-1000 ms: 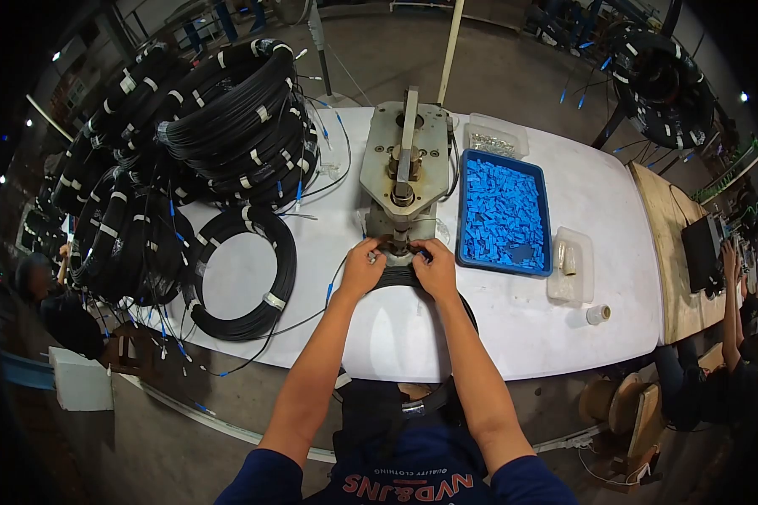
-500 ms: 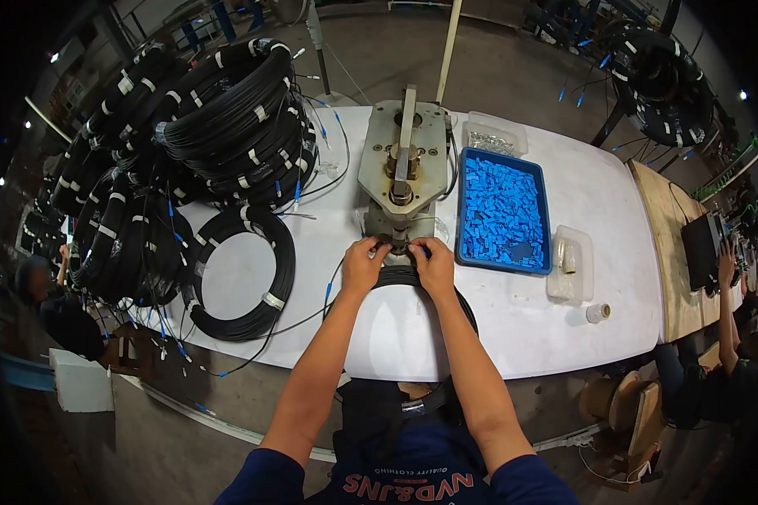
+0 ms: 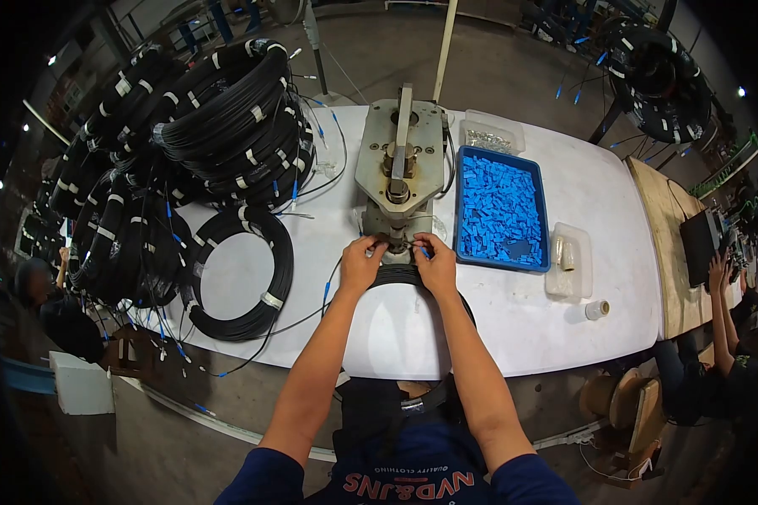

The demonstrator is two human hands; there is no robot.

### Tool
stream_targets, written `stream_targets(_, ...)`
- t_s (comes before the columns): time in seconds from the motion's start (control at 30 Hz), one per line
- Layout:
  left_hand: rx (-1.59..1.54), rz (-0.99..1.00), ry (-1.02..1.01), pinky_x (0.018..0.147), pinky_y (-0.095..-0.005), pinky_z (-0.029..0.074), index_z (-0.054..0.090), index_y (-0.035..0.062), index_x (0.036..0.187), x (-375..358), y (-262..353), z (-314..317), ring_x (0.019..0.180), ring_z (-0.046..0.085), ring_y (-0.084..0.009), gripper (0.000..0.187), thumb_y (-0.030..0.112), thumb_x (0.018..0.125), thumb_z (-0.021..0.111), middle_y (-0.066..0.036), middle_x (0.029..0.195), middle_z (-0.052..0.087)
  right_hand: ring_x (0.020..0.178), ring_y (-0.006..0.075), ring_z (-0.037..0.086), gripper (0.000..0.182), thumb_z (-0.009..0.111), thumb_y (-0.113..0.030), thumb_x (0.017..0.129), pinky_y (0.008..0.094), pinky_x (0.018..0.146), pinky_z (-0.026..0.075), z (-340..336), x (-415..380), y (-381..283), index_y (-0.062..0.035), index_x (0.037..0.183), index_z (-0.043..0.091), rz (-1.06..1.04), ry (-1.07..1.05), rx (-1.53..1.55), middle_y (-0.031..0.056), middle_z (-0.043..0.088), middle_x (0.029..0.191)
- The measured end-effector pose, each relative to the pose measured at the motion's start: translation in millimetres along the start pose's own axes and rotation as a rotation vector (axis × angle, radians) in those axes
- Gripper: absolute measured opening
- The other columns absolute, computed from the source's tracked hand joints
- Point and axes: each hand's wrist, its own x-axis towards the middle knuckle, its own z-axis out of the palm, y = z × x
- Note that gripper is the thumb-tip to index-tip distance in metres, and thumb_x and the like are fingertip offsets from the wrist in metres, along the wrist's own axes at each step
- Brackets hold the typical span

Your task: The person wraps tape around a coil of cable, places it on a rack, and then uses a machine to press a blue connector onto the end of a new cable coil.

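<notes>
A metal bench press (image 3: 398, 168) with a long lever stands in front of me. At its lower jaw both hands meet, one on each side. My left hand (image 3: 362, 264) is closed, its fingertips pinching a black cable beside the jaw. Opposite it, my right hand (image 3: 435, 268) is closed on the cable too, with a small blue connector (image 3: 427, 251) showing at its fingers. The exact grip under the fingertips is hidden. A coil of black cable (image 3: 398, 275) lies just below my hands on the white table (image 3: 514, 328).
Stacked black cable coils (image 3: 227, 126) fill the left side, with one coil (image 3: 282, 278) lying flat nearer. To the right are a blue tray (image 3: 549, 244) of blue connectors, clear plastic boxes (image 3: 579, 282) and a small roll (image 3: 597, 310). Another person's hands (image 3: 717, 273) are far right.
My right fingers have shifted slightly, and more of the blue connector shows. My left hand stays at the jaw. At far right, the other person's hands have moved a little.
</notes>
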Motion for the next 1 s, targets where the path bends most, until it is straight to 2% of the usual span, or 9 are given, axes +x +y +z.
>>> stream_targets(0.3,0.007,0.015,0.003,0.072,-0.0381,0.05,0.073,0.0032,0.101,0,1,0,0.077,0.063,-0.0298,0.019,0.016,0.087,0.069,-0.015,0.083,0.067,0.087,0.0165,0.069,0.029,0.064,0.002,0.084,0.0276,0.078,0.054,-2,0,-1,-0.0001,0.112,0.067,0.026,-0.017,0.051,0.011,0.071,0.094)
stream_targets(0.4,-0.01,0.02,0.002,0.072,-0.0384,0.05,0.073,0.0033,0.101,0,0,1,0.076,0.063,-0.0298,0.019,0.016,0.088,0.068,-0.015,0.082,0.067,0.093,0.0176,0.068,0.034,0.066,0.001,0.082,0.0287,0.08,0.054,-3,1,-1,-0.0002,0.116,0.065,-0.132,-0.013,-0.028,0.0113,0.068,0.099)
stream_targets(0.5,0.001,0.014,0.003,0.072,-0.0385,0.05,0.073,0.0034,0.101,0,-2,2,0.076,0.064,-0.0298,0.019,0.017,0.088,0.068,-0.015,0.083,0.068,0.094,0.0218,0.067,0.039,0.068,0.001,0.079,0.0326,0.082,0.055,2,0,-1,-0.0012,0.118,0.064,-0.118,0.072,0.233,0.0132,0.065,0.104)
stream_targets(0.57,0.015,0.006,0.005,0.072,-0.0386,0.05,0.073,0.0035,0.101,0,-3,1,0.077,0.064,-0.0298,0.02,0.017,0.088,0.068,-0.015,0.084,0.068,0.087,0.0272,0.067,0.031,0.068,0.0,0.08,0.0368,0.08,0.054,3,-1,-8,-0.0005,0.11,0.067,-0.297,0.228,-0.105,0.0154,0.066,0.099)
stream_targets(0.6,-0.008,-0.003,-0.006,0.072,-0.0386,0.05,0.073,0.0035,0.102,0,-3,2,0.078,0.065,-0.03,0.019,0.016,0.088,0.068,-0.015,0.085,0.069,0.087,0.0272,0.067,0.031,0.068,0.0,0.08,0.0368,0.08,0.054,3,-2,-5,-0.0005,0.11,0.067,-0.298,0.227,-0.104,0.0154,0.066,0.099)
stream_targets(0.67,-0.031,-0.01,-0.018,0.073,-0.0385,0.05,0.073,0.0036,0.102,1,-3,2,0.08,0.065,-0.0303,0.019,0.016,0.088,0.067,-0.016,0.086,0.069,0.083,0.0315,0.066,0.018,0.068,-0.004,0.083,0.0383,0.077,0.053,1,-2,1,0.0011,0.101,0.069,-0.164,0.004,-0.186,0.017,0.066,0.093)
stream_targets(0.77,-0.029,-0.004,-0.023,0.076,-0.0377,0.051,0.072,0.003,0.103,2,-7,1,0.084,0.066,-0.0319,0.02,0.015,0.09,0.065,-0.017,0.09,0.07,0.079,0.0321,0.064,0.013,0.067,-0.007,0.086,0.0383,0.072,0.051,3,-2,-6,0.0019,0.095,0.069,-0.142,0.024,-0.164,0.0171,0.066,0.088)
stream_targets(0.83,-0.109,-0.008,-0.027,0.076,-0.0294,0.05,0.071,-0.0023,0.109,3,-12,2,0.079,0.064,-0.0159,0.025,0.011,0.093,0.057,-0.011,0.094,0.074,0.078,0.0321,0.064,0.013,0.067,-0.007,0.087,0.0381,0.072,0.051,3,-1,-7,0.0017,0.096,0.069,-0.152,0.022,-0.159,0.017,0.066,0.088)
stream_targets(1.0,-0.362,-0.102,-0.105,0.08,-0.0275,0.048,0.07,-0.004,0.105,3,-20,0,0.085,0.062,-0.013,0.031,0.011,0.093,0.046,-0.006,0.092,0.072,0.072,0.0291,0.061,0.014,0.065,-0.007,0.087,0.0361,0.067,0.049,3,-1,-7,0.0019,0.098,0.07,-0.231,0.03,-0.148,0.0157,0.065,0.087)
